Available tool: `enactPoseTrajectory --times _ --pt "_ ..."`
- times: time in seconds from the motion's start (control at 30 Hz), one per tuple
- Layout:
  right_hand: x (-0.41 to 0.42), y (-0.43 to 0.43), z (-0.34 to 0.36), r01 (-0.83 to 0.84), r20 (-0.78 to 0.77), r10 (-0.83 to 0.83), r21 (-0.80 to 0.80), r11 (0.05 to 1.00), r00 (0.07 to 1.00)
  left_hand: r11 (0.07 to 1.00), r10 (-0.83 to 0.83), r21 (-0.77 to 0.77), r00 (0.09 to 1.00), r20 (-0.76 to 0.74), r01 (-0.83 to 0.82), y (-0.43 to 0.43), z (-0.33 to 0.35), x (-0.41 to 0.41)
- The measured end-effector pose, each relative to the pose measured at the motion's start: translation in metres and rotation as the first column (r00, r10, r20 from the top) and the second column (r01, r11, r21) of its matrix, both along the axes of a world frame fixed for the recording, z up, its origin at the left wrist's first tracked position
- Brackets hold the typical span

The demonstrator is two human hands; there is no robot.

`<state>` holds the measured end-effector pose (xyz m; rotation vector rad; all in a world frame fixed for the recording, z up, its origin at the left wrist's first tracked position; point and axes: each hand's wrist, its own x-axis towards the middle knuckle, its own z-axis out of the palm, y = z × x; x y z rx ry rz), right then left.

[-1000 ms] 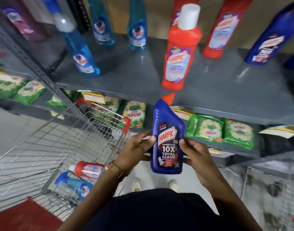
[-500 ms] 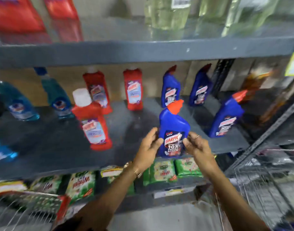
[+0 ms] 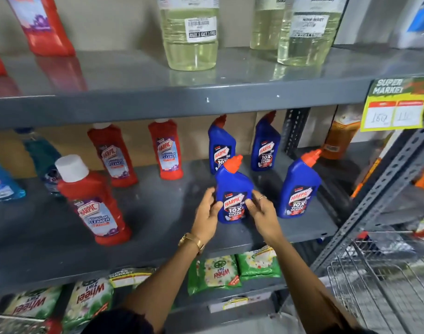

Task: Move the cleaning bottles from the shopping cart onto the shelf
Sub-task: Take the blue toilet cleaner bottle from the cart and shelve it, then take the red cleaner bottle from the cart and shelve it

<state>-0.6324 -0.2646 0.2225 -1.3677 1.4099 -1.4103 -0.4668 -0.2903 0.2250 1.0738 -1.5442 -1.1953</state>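
A blue Harpic bottle (image 3: 232, 189) with an orange cap stands upright near the front of the grey middle shelf (image 3: 158, 213). My left hand (image 3: 207, 210) holds its left side and my right hand (image 3: 262, 210) holds its right side, thumbs on the label. A second blue Harpic bottle (image 3: 299, 189) stands just to its right, and two more (image 3: 220, 145) stand behind at the back. A red Harpic bathroom cleaner bottle (image 3: 93, 203) with a white cap stands to the left. The shopping cart's red edge (image 3: 49, 325) shows at the bottom left.
Two red bottles (image 3: 167, 150) and blue spray bottles (image 3: 1, 184) stand further back and left. Clear yellow bottles (image 3: 189, 32) fill the shelf above. Green detergent packets (image 3: 218, 273) lie on the shelf below. A wire basket (image 3: 374, 273) and a slanted metal upright (image 3: 379, 201) are at right.
The blue bottle went from held over the cart, up and forward onto the middle shelf. My view swung up from the cart to the shelf, and both hands stayed on the bottle.
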Motion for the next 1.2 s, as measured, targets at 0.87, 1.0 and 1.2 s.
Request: enactPoseTrajectory --times 0.87,1.0,1.2 --pt "0.240 0.132 -0.037 0.140 -0.185 -0.164 -0.134 0.981 0.969 0.952 0.285 -0.097 0.957 -0.057 -0.290 0.161 -0.013 0.210" --pt "0.367 0.167 -0.060 -0.304 -0.250 0.306 0.047 0.952 0.919 0.785 0.615 -0.002 0.780 0.118 -0.619 0.232 -0.064 0.339" --pt "0.497 0.176 -0.103 -0.695 -0.414 0.778 0.368 0.618 0.473 0.393 0.527 0.460 0.605 0.597 -0.796 0.326 -0.172 0.477"
